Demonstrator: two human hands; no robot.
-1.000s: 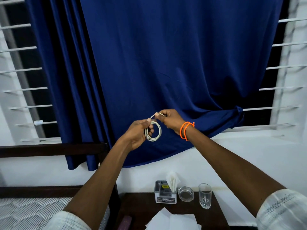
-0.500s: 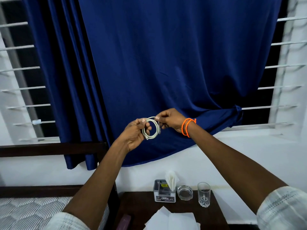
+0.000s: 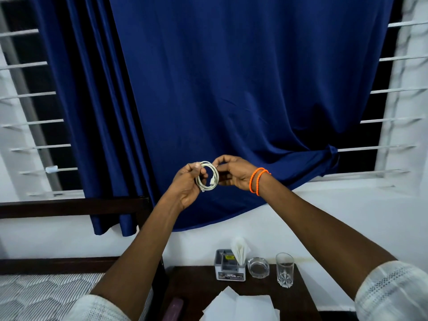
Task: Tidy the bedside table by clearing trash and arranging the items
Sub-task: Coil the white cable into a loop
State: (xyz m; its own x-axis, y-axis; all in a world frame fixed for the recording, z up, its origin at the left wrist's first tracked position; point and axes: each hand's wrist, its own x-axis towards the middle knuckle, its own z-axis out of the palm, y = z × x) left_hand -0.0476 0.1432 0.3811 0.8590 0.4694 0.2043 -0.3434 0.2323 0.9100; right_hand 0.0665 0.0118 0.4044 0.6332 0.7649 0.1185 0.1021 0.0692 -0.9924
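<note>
The likeliest slip, as I judged it, was the cable springing open. It was wound into a small coil of a few loops, with one plug end lying loose against the lower loops, and nothing tied it. Had either pinch eased, the loops could have sprung apart and I would have had to wind it afresh. A second worry was the drop: I held the coil high, in front of the curtain and well above the table, and straight below stood the glass, with the ashtray and the tissue box beside it along the back edge. A falling coil might have knocked the glass over. White paper lay at the front edge too, so free room for setting the cable down was scant, and a careless placing could have pushed things about.

Both my arms reached forward and up, forearms converging so the hands met at the coil. My left hand gripped its left side, thumb over the top of the loops and fingers curled behind and under them. My right hand, with orange bands on the wrist, pinched the upper right of the coil between thumb and forefinger, the other fingers curled in. Neither hand was spread; both closed on the cable, which touched nothing else.
</note>
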